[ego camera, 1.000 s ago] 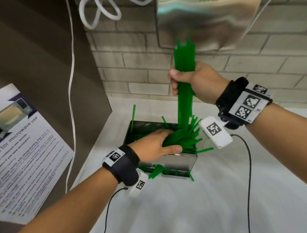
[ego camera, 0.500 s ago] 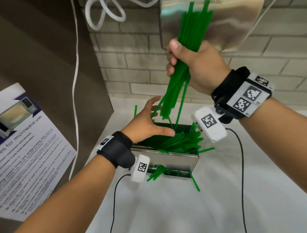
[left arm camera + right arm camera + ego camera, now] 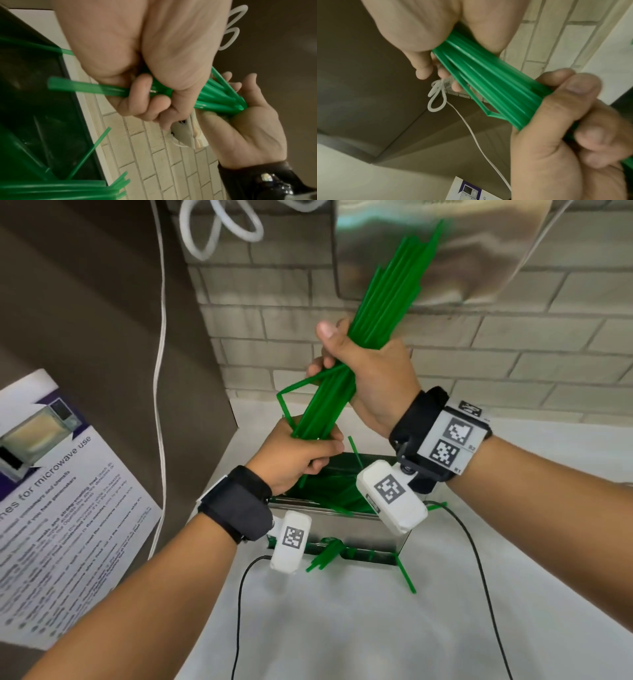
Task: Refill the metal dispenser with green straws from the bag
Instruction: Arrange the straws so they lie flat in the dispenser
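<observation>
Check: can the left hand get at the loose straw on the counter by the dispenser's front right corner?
Probably not yet. The left hand grips the straw bundle along with the right hand. The loose straw lies uncovered beside the metal dispenser, but the hand must let go first.

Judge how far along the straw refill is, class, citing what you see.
Partly done: the metal dispenser already holds green straws. In hand: both the left hand and right hand grip a straw bundle above it. Left: lowering that bundle in and gathering strays like the loose straw.
</observation>
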The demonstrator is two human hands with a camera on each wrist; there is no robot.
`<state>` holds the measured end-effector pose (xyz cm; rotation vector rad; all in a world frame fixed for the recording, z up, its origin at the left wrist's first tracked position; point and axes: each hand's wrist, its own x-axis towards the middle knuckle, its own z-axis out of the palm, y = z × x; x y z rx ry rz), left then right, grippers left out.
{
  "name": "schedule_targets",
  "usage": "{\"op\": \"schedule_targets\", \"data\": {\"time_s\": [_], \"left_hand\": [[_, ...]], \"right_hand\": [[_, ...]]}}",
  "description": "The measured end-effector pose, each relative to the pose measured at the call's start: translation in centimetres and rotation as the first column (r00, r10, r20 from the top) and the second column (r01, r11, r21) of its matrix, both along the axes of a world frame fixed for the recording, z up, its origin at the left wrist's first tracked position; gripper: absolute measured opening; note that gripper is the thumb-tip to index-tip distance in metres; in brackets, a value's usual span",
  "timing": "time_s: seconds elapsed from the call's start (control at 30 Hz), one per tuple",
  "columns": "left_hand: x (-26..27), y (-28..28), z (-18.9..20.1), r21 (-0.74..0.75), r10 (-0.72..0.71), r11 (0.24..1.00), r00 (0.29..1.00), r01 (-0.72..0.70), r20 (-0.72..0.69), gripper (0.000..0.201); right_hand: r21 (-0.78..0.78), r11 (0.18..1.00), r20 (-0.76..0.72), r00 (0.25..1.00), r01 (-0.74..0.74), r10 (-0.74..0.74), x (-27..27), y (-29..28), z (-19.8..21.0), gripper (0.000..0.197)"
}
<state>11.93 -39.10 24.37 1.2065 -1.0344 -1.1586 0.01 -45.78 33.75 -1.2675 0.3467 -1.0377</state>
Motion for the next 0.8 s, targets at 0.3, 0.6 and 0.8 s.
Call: {"op": "schedule_targets", "data": {"time_s": [0.3,0.6,0.8], "left_hand": [[3.5,2.6,-0.8,0.121,-0.028,0.991,0.958,0.065,-0.286,0.067],[0.6,2.0,1.3,0.244,0.266,0.963,0.564,-0.116,-0.782,0.065],[2.2,2.5,1.9,0.245,0.214,0.967,0.728,-0.066,-0.651,0.05]], "right_hand": [[-0.029,0.962,0.158,0.952,0.272,-0.264,-0.6,-0.5,3.6,0.038],[-0.05,0.967,0.005,0.968,0.249,-0.249,3.0,1.5,-0.4,0.025],[-0.139,0.976,-0.156,0.97,0.165,-0.186,3.4,1.5,-2.7,0.023]]}}
